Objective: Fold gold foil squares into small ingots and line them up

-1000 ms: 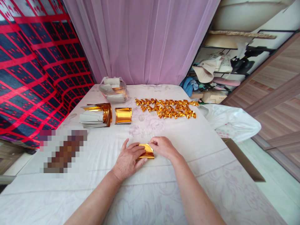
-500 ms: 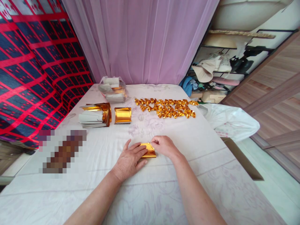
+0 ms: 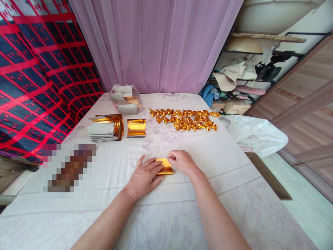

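Note:
A sheet of gold foil paper (image 3: 165, 166) lies on the cloth-covered table in front of me, its near edge looking folded. My left hand (image 3: 145, 178) rests flat across the sheet's left part with fingers spread, hiding that side. At the far right corner of the paper, my right hand (image 3: 180, 161) has thumb and fingers pinched together on it. Farther off stands a small stack of gold paper (image 3: 136, 128), beside a larger pile of gold and grey sheets (image 3: 106, 128). Several folded gold foil pieces (image 3: 192, 119) sit in rows at the back right.
A clear plastic bag (image 3: 126, 99) with more sheets is at the back left. The patterned tablecloth (image 3: 166, 222) covers the table. Past its right edge are a white plastic bag (image 3: 260, 135) and a shelf rack (image 3: 241, 81). A purple curtain (image 3: 158, 45) hangs behind.

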The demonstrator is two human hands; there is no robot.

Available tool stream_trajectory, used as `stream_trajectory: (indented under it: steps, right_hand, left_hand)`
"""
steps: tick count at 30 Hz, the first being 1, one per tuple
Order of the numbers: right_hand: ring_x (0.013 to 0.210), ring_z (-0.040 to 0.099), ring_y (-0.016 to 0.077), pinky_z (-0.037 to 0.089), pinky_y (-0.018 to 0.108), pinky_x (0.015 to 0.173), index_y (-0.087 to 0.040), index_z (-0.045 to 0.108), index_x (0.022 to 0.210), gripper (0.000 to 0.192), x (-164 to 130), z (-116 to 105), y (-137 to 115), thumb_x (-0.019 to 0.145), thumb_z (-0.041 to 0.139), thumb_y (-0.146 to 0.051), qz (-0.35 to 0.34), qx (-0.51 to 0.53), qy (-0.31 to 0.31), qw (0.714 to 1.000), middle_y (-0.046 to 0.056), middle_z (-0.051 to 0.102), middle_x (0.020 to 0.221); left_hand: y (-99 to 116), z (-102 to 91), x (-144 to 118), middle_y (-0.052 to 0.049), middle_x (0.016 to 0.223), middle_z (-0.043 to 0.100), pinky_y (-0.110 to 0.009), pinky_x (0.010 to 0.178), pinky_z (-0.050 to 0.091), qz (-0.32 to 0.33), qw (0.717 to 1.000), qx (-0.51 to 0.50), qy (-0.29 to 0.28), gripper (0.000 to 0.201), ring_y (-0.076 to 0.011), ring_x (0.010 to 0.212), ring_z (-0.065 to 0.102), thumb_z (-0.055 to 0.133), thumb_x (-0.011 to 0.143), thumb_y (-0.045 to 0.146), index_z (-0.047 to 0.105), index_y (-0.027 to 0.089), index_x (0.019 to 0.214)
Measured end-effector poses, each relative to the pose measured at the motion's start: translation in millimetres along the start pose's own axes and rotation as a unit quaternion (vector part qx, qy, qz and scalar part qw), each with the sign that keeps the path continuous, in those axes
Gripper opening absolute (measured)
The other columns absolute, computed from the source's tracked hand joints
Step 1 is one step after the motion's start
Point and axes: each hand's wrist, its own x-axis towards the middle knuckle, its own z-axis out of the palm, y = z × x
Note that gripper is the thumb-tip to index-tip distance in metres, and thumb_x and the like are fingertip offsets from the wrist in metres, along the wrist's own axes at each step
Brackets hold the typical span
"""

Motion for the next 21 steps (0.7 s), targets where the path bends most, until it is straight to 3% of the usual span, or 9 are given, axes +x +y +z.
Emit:
stream_trajectory:
  steps: [21]
  right_hand:
    - [0.065,0.058,0.0111,0.032,0.021,0.057,-0.024,0.072,0.077,0.016,-0.2,1.3,0.1,0.08,0.057,-0.024,-0.002,0.001,0.01,1.0,-0.002,0.071,0.074]
  left_hand:
    - [-1.8,3.3,-0.3,-0.004,0.128,0.064,-0.056,0.116,0.011,0.009,1.0,0.018,0.01,0.037,-0.0277,0.125,0.051,0.055,0.089,0.037,0.061,0.026,0.124]
